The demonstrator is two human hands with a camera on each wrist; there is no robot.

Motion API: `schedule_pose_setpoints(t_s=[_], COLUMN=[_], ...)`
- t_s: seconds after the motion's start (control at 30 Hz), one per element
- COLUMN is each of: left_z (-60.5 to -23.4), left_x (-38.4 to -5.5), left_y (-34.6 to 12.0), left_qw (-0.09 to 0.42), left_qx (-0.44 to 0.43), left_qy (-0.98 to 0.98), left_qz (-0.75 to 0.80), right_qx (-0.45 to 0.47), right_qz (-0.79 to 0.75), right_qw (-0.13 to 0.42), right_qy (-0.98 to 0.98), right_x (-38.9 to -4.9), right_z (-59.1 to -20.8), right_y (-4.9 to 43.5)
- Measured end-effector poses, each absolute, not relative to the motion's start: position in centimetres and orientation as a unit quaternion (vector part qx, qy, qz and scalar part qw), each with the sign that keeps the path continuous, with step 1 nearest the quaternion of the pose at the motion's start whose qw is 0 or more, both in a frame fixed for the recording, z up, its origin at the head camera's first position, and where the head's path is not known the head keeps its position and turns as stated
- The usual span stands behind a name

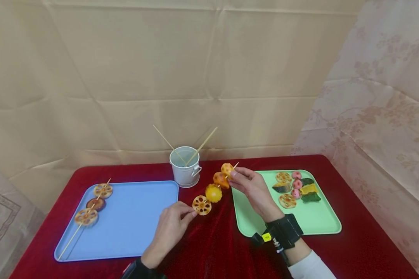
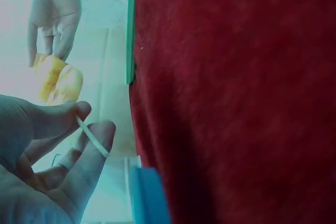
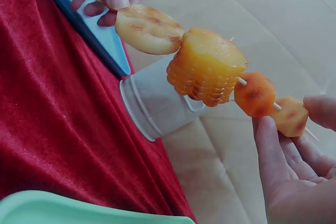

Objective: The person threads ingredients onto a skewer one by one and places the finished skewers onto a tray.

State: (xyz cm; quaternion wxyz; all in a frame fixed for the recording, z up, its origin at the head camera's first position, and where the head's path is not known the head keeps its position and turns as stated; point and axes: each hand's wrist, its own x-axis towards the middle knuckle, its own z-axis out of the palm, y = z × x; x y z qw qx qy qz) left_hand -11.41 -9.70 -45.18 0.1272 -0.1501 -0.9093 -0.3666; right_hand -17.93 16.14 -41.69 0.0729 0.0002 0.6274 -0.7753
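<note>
My left hand (image 1: 172,224) pinches the lower end of a bamboo skewer (image 2: 93,137) between thumb and fingers, right beside a browned lotus root slice (image 1: 201,205). Above that slice a piece of corn cob (image 3: 207,69), a round orange piece (image 3: 254,94) and a small yellow-orange piece (image 3: 290,116) are threaded along the stick. At the upper end my right hand (image 1: 253,190) holds the yellow-orange piece between thumb and fingers, and the skewer's point sticks out past it. The loaded skewer hangs tilted over the red cloth between the two trays.
On the blue tray (image 1: 136,221) at left lies a skewer with two lotus slices (image 1: 86,217) and a brown round piece (image 1: 96,204). A white bucket (image 1: 185,172) holds two bare skewers. The green tray (image 1: 321,224) at right carries several loose food pieces (image 1: 296,184).
</note>
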Motion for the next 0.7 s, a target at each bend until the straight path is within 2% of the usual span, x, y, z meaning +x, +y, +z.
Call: schedule_pose_setpoints(t_s=[0.43,0.7], left_z=[-45.1,-44.8], left_x=[-10.9,-10.4], left_y=[-10.3,-11.2], left_qw=[0.14,0.149], left_qx=[-0.155,-0.164], left_qy=[-0.906,-0.902], left_qz=[-0.367,-0.372], right_qx=[0.019,0.024], right_qz=[-0.76,-0.74], right_qw=[0.08,0.056], right_qy=[0.644,0.67], right_x=[-18.4,-18.5], right_z=[-42.3,-42.3], right_y=[16.1,16.4])
